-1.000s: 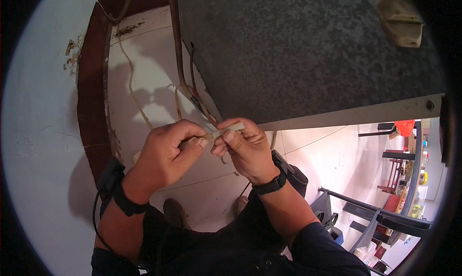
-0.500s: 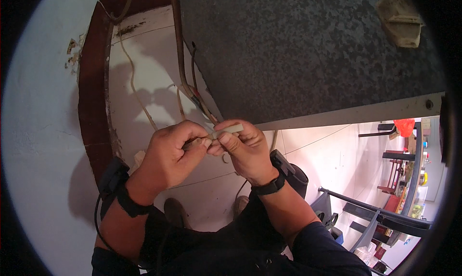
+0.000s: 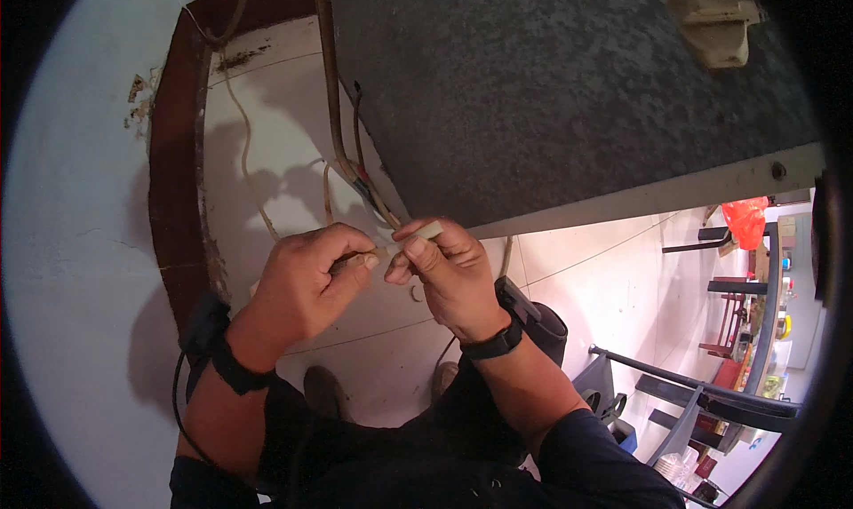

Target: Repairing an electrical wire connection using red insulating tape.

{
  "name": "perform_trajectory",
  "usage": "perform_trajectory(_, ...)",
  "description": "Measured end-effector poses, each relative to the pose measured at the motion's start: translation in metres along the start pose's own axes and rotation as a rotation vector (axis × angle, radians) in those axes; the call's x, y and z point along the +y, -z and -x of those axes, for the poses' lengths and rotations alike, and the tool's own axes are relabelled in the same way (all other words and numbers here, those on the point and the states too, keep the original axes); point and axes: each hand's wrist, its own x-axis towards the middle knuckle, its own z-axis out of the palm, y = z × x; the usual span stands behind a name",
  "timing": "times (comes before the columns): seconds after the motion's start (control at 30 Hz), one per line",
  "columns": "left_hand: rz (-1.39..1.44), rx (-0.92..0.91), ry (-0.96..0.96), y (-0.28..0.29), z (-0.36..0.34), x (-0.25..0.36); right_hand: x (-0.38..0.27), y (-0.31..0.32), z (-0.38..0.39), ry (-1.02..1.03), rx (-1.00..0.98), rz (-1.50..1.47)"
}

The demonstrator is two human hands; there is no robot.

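My right hand pinches a short pale strip or tube between thumb and forefinger; its exact kind is unclear. Close beside it, my left hand has thumb and forefinger closed on a small yellowish end piece, mostly hidden by the fingers. A narrow gap separates the fingertips of the two hands. Just beyond them, a bundle of insulated cables with dark and red wrapping runs down toward my right hand, and its end is hidden behind the fingers.
A large mottled grey panel rises ahead and to the right, bearing a beige fitting. A pale cord lies on the tiled floor by the dark red skirting. Farther right are a red bag and dark furniture frames.
My hands have drawn slightly apart, opening a small gap between their fingertips. The pale piece in my right hand has shifted a little left and up. The view has turned slightly.
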Motion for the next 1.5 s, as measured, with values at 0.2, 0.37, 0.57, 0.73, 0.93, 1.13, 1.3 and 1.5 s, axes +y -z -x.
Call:
perform_trajectory(0.2, -0.086, 0.139, 0.104, 0.019, 0.008, -0.006, -0.018, -0.010, 0.003, 0.166, -0.009, 0.140)
perform_trajectory(0.37, -0.165, 0.046, 0.067, 0.006, 0.007, -0.005, -0.015, -0.006, -0.002, 0.064, -0.012, -0.042)
perform_trajectory(0.57, -0.483, 0.018, -0.018, -0.004, 0.003, 0.001, -0.012, -0.013, 0.003, -0.043, 0.007, 0.080)
perform_trajectory(0.73, -0.535, -0.040, 0.054, -0.007, 0.001, 0.005, -0.011, -0.014, 0.001, -0.076, 0.007, 0.043)
perform_trajectory(0.93, -0.545, -0.037, 0.070, -0.006, 0.001, 0.001, -0.009, -0.010, 0.000, -0.097, -0.037, 0.016)
perform_trajectory(1.13, -0.593, -0.102, 0.130, -0.007, -0.002, 0.001, -0.008, -0.011, -0.002, -0.067, -0.003, 0.109)
perform_trajectory(1.3, -0.693, -0.034, 0.052, -0.008, 0.000, -0.002, -0.005, -0.010, -0.001, -0.042, 0.023, 0.174)
perform_trajectory(1.5, -0.651, -0.075, 0.087, -0.010, -0.003, -0.003, -0.003, -0.008, -0.002, -0.071, 0.025, 0.103)
